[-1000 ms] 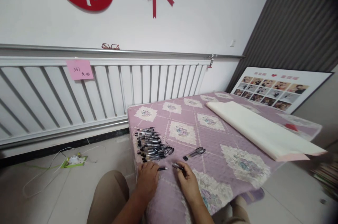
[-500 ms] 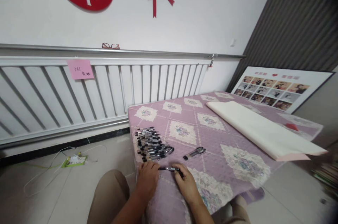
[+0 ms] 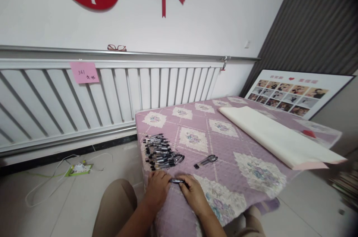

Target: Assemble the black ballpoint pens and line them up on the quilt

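The right hand has neared the left hand, pen pieces now meeting.

Handwritten "361" on a pink note, cropped red double-happiness sign on the wall, blurry lettering on the photo board

A white radiator runs along the white wall above a pale tiled floor.

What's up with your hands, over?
Left hand, right hand: each at one end of a pen. Pen crosswise between them. Pile of pens close beyond left hand.
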A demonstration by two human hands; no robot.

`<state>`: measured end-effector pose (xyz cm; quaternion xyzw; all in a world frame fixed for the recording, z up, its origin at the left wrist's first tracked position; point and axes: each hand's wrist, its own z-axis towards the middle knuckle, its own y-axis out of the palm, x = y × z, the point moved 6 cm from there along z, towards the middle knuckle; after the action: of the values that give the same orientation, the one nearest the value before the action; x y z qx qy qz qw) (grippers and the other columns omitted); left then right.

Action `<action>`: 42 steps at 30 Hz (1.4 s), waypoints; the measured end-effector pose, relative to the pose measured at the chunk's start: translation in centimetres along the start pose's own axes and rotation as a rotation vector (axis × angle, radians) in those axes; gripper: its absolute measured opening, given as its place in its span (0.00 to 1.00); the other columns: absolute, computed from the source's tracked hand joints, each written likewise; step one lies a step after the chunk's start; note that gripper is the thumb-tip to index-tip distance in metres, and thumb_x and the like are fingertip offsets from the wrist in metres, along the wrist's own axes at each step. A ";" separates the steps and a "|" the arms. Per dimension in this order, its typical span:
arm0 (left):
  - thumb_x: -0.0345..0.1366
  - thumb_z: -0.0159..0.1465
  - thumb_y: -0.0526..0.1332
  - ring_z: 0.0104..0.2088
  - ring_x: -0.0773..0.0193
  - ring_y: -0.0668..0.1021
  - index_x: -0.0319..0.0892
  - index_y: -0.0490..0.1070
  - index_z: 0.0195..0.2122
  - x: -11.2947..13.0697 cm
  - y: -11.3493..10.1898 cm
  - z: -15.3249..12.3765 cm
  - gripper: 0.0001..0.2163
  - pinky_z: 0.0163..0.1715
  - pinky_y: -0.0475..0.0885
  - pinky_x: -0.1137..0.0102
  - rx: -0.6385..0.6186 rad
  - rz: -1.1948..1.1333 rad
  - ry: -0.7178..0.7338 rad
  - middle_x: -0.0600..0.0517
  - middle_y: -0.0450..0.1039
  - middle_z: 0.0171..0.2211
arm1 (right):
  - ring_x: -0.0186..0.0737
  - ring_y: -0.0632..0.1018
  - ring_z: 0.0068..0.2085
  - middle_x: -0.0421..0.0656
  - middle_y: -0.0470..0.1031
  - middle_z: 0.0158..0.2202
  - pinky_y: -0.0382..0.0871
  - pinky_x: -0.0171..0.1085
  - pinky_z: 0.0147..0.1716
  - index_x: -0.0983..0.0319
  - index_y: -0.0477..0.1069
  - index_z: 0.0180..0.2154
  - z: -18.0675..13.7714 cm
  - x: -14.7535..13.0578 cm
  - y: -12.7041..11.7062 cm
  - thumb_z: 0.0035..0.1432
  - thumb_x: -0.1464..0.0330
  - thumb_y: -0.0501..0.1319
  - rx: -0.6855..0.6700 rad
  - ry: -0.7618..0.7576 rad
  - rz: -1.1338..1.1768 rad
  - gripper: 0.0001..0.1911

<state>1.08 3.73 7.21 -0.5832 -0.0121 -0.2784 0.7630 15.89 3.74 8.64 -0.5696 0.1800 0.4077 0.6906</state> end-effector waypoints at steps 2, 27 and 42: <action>0.34 0.64 0.55 0.44 0.60 0.69 0.50 0.70 0.43 0.0 -0.4 -0.1 0.09 0.49 0.56 0.61 0.039 -0.009 -0.025 0.54 0.71 0.41 | 0.42 0.75 0.42 0.42 0.77 0.38 0.66 0.40 0.44 0.57 0.74 0.39 -0.1 0.3 -0.1 0.55 0.70 0.55 0.032 0.014 0.046 0.11; 0.32 0.63 0.55 0.41 0.62 0.70 0.47 0.70 0.37 0.5 -0.7 -0.1 0.06 0.48 0.57 0.62 0.032 -0.099 0.039 0.55 0.72 0.36 | 0.42 0.73 0.40 0.41 0.76 0.36 0.63 0.40 0.42 0.56 0.73 0.38 -0.5 -1.3 0.5 0.55 0.71 0.58 -0.015 -0.069 -0.222 0.08; 0.28 0.60 0.55 0.46 0.58 0.72 0.46 0.67 0.45 0.2 -0.6 -0.9 0.13 0.48 0.66 0.58 0.170 -0.077 0.116 0.50 0.72 0.44 | 0.41 0.71 0.37 0.42 0.73 0.34 0.63 0.38 0.39 0.58 0.71 0.37 -1.3 -1.1 1.1 0.55 0.77 0.56 0.044 -0.153 -0.493 0.11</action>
<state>0.75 2.73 7.53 -0.4983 -0.0139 -0.3390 0.7979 14.67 2.15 8.42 -0.5485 -0.0083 0.2651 0.7929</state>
